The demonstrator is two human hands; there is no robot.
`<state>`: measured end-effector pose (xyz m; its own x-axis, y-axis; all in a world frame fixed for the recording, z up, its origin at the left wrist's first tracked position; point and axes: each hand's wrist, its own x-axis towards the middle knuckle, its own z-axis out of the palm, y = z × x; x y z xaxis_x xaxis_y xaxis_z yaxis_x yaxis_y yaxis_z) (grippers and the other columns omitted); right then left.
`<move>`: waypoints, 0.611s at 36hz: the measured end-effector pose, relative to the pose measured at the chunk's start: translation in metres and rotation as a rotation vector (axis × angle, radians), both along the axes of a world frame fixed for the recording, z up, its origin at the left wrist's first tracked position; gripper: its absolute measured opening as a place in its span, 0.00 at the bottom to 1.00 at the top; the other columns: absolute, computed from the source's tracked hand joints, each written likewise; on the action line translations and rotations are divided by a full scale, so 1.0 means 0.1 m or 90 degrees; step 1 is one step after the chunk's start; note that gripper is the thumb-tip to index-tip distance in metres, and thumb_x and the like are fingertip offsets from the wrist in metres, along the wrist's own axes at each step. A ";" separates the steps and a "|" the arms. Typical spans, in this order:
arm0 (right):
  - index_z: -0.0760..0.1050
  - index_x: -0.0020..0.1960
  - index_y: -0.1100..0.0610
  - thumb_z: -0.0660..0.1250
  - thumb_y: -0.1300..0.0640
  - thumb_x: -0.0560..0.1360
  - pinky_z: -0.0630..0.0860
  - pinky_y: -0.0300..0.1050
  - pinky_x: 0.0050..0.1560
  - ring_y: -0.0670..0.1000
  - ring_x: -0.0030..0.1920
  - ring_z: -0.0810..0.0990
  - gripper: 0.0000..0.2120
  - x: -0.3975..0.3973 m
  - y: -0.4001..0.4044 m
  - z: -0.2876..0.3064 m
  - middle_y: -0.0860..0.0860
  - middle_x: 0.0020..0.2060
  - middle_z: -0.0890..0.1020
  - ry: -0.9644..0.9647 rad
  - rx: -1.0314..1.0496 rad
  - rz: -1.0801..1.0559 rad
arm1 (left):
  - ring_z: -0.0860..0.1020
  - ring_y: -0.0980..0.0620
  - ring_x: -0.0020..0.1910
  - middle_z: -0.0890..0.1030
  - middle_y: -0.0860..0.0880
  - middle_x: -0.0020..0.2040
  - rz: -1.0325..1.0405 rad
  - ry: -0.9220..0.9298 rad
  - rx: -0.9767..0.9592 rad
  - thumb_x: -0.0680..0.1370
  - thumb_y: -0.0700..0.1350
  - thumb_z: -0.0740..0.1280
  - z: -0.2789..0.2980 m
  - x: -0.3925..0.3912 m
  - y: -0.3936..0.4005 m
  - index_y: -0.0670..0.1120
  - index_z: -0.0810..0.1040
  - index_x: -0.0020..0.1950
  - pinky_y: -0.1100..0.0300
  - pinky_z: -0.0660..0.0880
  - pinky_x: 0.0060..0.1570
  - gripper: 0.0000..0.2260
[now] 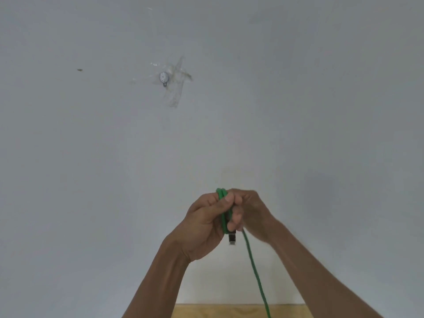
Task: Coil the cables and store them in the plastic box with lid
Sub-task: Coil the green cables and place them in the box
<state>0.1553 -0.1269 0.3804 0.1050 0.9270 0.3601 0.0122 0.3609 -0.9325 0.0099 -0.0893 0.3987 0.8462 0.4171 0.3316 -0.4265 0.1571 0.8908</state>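
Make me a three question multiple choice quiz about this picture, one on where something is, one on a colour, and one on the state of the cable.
1. Where is the hook?
A. taped to the wall
B. lying on the wooden surface
C. in the left hand

2. What colour is the cable?
A. red
B. green
C. white

3. What state is the cable in?
A. fully coiled, no loose end
B. lying untouched
C. partly looped, with a length trailing down

Answers:
1. A, clear tape holds it high on the wall.
2. B, the loops and trailing length are green.
3. C, the left hand and right hand grip a few loops, the plug hangs below, and one strand runs off the bottom edge.
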 end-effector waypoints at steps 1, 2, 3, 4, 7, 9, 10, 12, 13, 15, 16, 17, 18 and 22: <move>0.79 0.31 0.48 0.74 0.46 0.65 0.71 0.40 0.33 0.50 0.28 0.73 0.08 -0.06 -0.03 -0.07 0.46 0.25 0.78 -0.007 -0.015 -0.011 | 0.73 0.49 0.31 0.77 0.45 0.31 0.015 -0.017 0.003 0.81 0.42 0.60 0.03 0.02 0.01 0.40 0.79 0.47 0.57 0.75 0.38 0.10; 0.77 0.29 0.48 0.71 0.52 0.69 0.69 0.41 0.32 0.50 0.29 0.71 0.10 -0.11 -0.06 -0.13 0.45 0.24 0.76 -0.020 -0.030 -0.030 | 0.75 0.48 0.31 0.77 0.44 0.31 0.024 -0.029 -0.004 0.81 0.42 0.61 0.07 0.04 0.02 0.39 0.78 0.48 0.57 0.77 0.38 0.09; 0.77 0.29 0.48 0.67 0.58 0.74 0.69 0.42 0.31 0.51 0.29 0.69 0.15 -0.16 -0.08 -0.20 0.45 0.25 0.77 -0.037 -0.040 -0.048 | 0.76 0.48 0.32 0.78 0.44 0.32 0.033 -0.037 -0.011 0.82 0.41 0.61 0.11 0.05 0.05 0.39 0.78 0.49 0.58 0.78 0.38 0.09; 0.78 0.30 0.49 0.63 0.62 0.79 0.68 0.42 0.31 0.50 0.29 0.68 0.20 -0.19 -0.11 -0.26 0.45 0.26 0.77 -0.037 -0.047 -0.058 | 0.78 0.49 0.32 0.79 0.44 0.33 0.045 -0.044 -0.013 0.82 0.41 0.61 0.14 0.06 0.07 0.38 0.77 0.50 0.59 0.79 0.38 0.08; 0.81 0.41 0.58 0.63 0.57 0.82 0.63 0.42 0.29 0.48 0.28 0.65 0.14 -0.25 -0.21 -0.35 0.49 0.30 0.78 -0.009 -0.054 -0.072 | 0.79 0.50 0.34 0.81 0.45 0.36 0.102 -0.054 0.010 0.82 0.41 0.61 0.21 0.10 0.21 0.38 0.77 0.52 0.56 0.80 0.45 0.08; 0.83 0.50 0.58 0.63 0.58 0.82 0.62 0.40 0.28 0.47 0.27 0.65 0.10 -0.26 -0.25 -0.36 0.52 0.33 0.79 -0.029 -0.033 -0.111 | 0.80 0.51 0.35 0.82 0.46 0.37 0.144 -0.048 0.033 0.80 0.42 0.61 0.23 0.11 0.31 0.38 0.77 0.52 0.55 0.80 0.48 0.09; 0.83 0.53 0.55 0.64 0.58 0.81 0.63 0.38 0.28 0.46 0.27 0.66 0.09 -0.25 -0.27 -0.36 0.51 0.33 0.80 -0.050 -0.019 -0.141 | 0.80 0.51 0.35 0.82 0.46 0.37 0.159 -0.044 0.043 0.79 0.42 0.61 0.23 0.11 0.35 0.38 0.78 0.52 0.55 0.80 0.48 0.09; 0.83 0.56 0.53 0.66 0.58 0.80 0.67 0.36 0.30 0.46 0.28 0.70 0.08 -0.25 -0.31 -0.33 0.49 0.33 0.82 -0.100 -0.001 -0.195 | 0.81 0.51 0.36 0.82 0.46 0.38 0.180 -0.033 0.055 0.81 0.41 0.61 0.21 0.12 0.43 0.38 0.78 0.53 0.55 0.80 0.49 0.09; 0.82 0.57 0.53 0.67 0.57 0.80 0.70 0.36 0.32 0.45 0.29 0.74 0.09 -0.26 -0.34 -0.31 0.48 0.34 0.84 -0.127 -0.001 -0.215 | 0.81 0.50 0.37 0.83 0.46 0.39 0.183 -0.025 0.070 0.82 0.41 0.61 0.20 0.12 0.47 0.38 0.78 0.54 0.54 0.80 0.50 0.09; 0.81 0.61 0.52 0.69 0.56 0.78 0.77 0.40 0.38 0.49 0.36 0.82 0.12 -0.27 -0.40 -0.26 0.48 0.39 0.86 -0.193 -0.014 -0.230 | 0.81 0.49 0.38 0.83 0.46 0.40 0.192 -0.004 0.103 0.82 0.42 0.62 0.18 0.14 0.51 0.38 0.77 0.55 0.51 0.79 0.53 0.09; 0.79 0.63 0.52 0.68 0.56 0.78 0.78 0.43 0.40 0.53 0.39 0.83 0.14 -0.28 -0.43 -0.24 0.48 0.41 0.86 -0.230 -0.026 -0.227 | 0.81 0.49 0.38 0.83 0.46 0.40 0.197 0.006 0.113 0.81 0.43 0.62 0.16 0.14 0.52 0.37 0.77 0.55 0.51 0.78 0.53 0.10; 0.78 0.65 0.51 0.67 0.57 0.79 0.78 0.44 0.41 0.54 0.39 0.83 0.15 -0.29 -0.46 -0.21 0.46 0.43 0.85 -0.273 -0.036 -0.220 | 0.81 0.49 0.38 0.84 0.46 0.40 0.209 0.022 0.131 0.81 0.43 0.62 0.14 0.13 0.52 0.37 0.77 0.55 0.51 0.77 0.52 0.10; 0.75 0.67 0.49 0.66 0.57 0.79 0.78 0.42 0.38 0.52 0.36 0.82 0.17 -0.29 -0.50 -0.18 0.44 0.45 0.85 -0.314 -0.042 -0.209 | 0.81 0.49 0.38 0.84 0.46 0.40 0.227 0.044 0.160 0.81 0.43 0.62 0.12 0.13 0.53 0.37 0.77 0.55 0.51 0.77 0.50 0.11; 0.71 0.65 0.46 0.63 0.59 0.80 0.71 0.33 0.33 0.41 0.29 0.76 0.16 -0.25 -0.63 -0.04 0.43 0.51 0.82 -0.405 -0.056 -0.163 | 0.80 0.49 0.38 0.84 0.45 0.41 0.289 0.117 0.253 0.84 0.40 0.59 0.04 0.12 0.52 0.34 0.77 0.57 0.48 0.74 0.45 0.11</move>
<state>0.1307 -0.1894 0.3768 0.1174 0.9296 0.3493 0.6419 0.1973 -0.7409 0.0218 -0.0370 0.4032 0.6716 0.6229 0.4013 -0.2078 -0.3615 0.9089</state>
